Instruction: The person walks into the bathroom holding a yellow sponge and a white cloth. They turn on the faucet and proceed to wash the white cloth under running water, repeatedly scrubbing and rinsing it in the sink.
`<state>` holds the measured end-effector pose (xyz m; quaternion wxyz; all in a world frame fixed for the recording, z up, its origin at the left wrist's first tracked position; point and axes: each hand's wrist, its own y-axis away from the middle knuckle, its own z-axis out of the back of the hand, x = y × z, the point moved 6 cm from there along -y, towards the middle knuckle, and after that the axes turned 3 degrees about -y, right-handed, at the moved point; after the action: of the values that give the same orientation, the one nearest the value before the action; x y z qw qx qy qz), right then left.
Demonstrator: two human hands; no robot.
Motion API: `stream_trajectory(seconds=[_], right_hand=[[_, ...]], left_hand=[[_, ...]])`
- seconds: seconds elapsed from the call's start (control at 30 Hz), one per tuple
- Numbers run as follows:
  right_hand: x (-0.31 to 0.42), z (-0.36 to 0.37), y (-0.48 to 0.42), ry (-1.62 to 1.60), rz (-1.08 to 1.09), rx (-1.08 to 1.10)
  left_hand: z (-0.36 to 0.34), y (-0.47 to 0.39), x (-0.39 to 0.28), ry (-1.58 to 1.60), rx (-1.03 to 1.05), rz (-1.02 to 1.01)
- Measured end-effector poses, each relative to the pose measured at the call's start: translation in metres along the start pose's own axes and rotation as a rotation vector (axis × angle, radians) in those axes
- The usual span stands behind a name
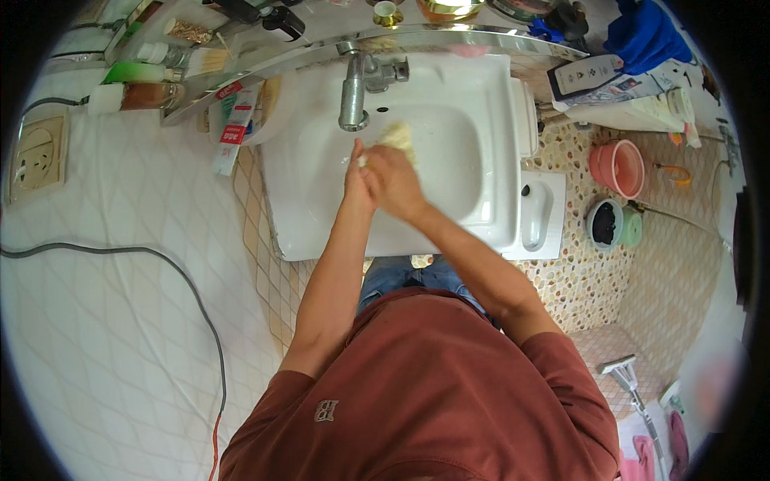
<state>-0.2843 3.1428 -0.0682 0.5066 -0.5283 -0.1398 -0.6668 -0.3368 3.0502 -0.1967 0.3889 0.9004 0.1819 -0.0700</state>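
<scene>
Both hands meet over the white ceramic washbasin [451, 180], just in front of the metal faucet [353, 96]. My right hand [394, 174] is closed on a blurred pale yellow cloth-like thing [399, 139], part of which sticks out beyond the knuckles towards the basin's back. Against it, my left hand [360, 180] is upright with its thumb or a finger pointing at the faucet. Something small and whitish shows between the hands; whether the left fingers grip it is hidden. The faucet's spout ends a little above the fingertips in the picture.
A glass shelf [415, 35] with bottles and jars runs behind the basin. Toothpaste boxes [233, 129] stand at its left. To the right are a white bottle [637, 114], a pink bucket [625, 168], a bowl with dark cloth [604, 222] and a mop [628, 379]. A cable [180, 276] crosses the left wall.
</scene>
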Motion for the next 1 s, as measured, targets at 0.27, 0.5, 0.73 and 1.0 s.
stream_trajectory(seconds=[0.27, 0.5, 0.73, 1.0], right_hand=[[-0.023, -0.009, -0.001, 0.070, -0.061, -0.032], [-0.082, -0.024, 0.003, -0.690, -0.901, 0.146], [-0.086, -0.002, 0.006, -0.859, -1.042, 0.050], [0.002, -0.006, 0.006, -0.003, -0.007, -0.003]], left_hand=[[-0.017, -0.002, -0.003, 0.045, -0.161, -0.243], [-0.025, 0.006, 0.007, 0.076, 0.127, -0.073], [-0.036, 0.009, -0.021, -0.408, -0.337, -0.342], [-0.042, 0.036, -0.011, -0.138, -0.113, -0.107]])
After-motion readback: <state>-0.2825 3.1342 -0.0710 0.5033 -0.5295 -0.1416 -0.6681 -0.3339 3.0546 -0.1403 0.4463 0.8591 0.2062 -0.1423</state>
